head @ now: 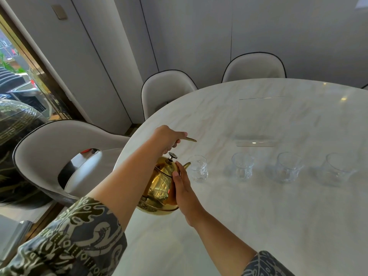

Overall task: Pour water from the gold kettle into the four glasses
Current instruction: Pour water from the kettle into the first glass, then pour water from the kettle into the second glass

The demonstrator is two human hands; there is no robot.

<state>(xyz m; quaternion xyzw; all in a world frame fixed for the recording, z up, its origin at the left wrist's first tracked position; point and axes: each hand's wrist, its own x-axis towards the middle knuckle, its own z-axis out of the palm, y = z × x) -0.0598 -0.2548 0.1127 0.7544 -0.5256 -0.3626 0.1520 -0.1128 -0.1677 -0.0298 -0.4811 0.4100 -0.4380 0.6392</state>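
Note:
The gold kettle [159, 186] hangs tilted above the marble table [258, 216], its spout at the rim of the leftmost glass [198, 169]. My left hand [169, 139] grips the kettle's top handle from above. My right hand [182, 188] lies flat against the kettle's right side, fingers extended up toward the lid. A row of clear glasses runs to the right: a second [243, 166], a third [287, 166] and a fourth [336, 168]. Some water seems to sit in the leftmost glass; the others look empty.
A clear flat acrylic piece [255, 143] lies behind the glasses. Pale upholstered chairs stand around the table: one at near left [49, 148], one farther back [165, 90], one at the far side [253, 68]. The table's curved edge runs just left of the kettle.

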